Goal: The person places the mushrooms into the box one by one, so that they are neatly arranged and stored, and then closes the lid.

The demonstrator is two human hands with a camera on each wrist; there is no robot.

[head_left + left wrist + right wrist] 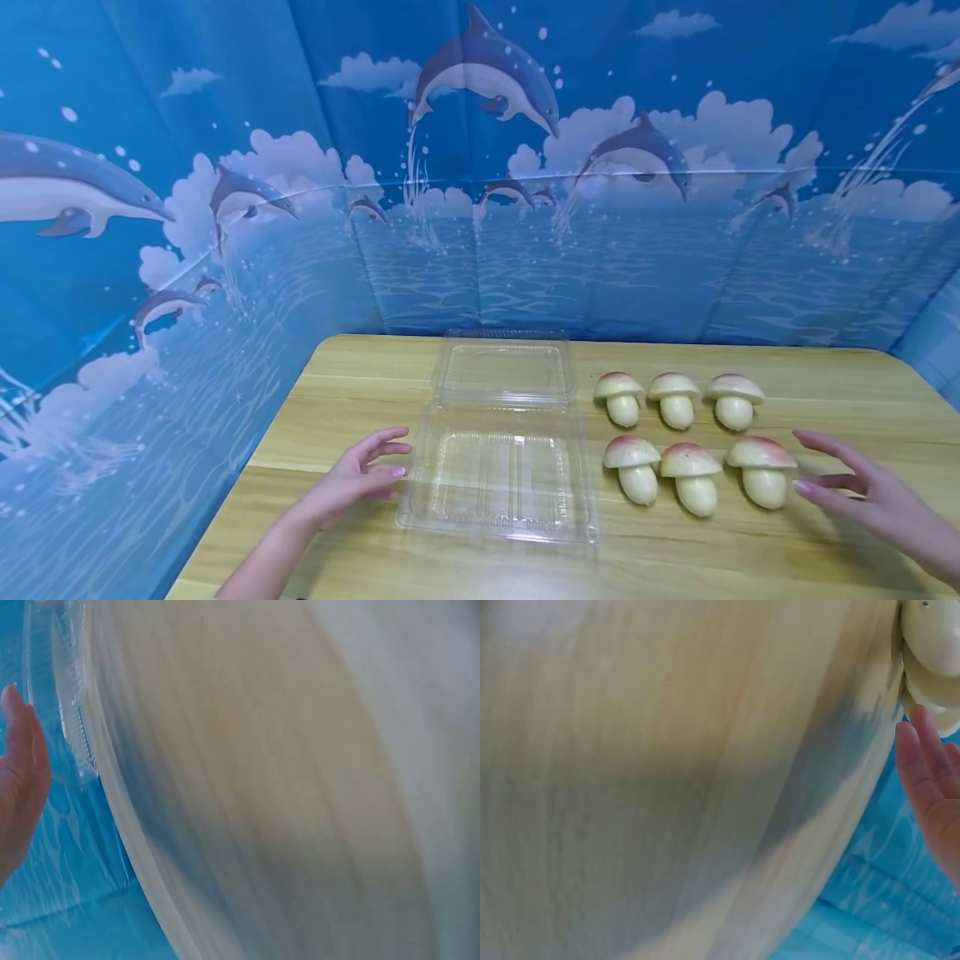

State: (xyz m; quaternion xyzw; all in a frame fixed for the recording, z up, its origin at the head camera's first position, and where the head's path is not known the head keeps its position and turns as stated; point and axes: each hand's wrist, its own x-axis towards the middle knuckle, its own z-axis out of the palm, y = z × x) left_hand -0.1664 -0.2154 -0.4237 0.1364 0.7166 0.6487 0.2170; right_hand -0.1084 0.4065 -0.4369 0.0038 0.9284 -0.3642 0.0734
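A clear plastic clamshell box (498, 529) lies with its lid (502, 396) folded back on the table. Just left of its base is my left hand (356, 475), fingers loosely bent and holding nothing. To the right of the box sit several mushroom-shaped pieces in two rows, cream with reddish caps. My right hand (870, 492) hovers beside the front-right mushroom piece (763, 487), its fingers apart and empty. In the right wrist view, the right hand (934, 787) appears at the edge near a pale mushroom piece (934, 637). The left wrist view catches part of the left hand (21, 780).
The wood-grain table (337, 392) has rounded back corners. Behind it and along the left hangs a blue curtain (480, 250) printed with dolphins and clouds. The back row holds three mushroom pieces, among them a middle one (677, 408).
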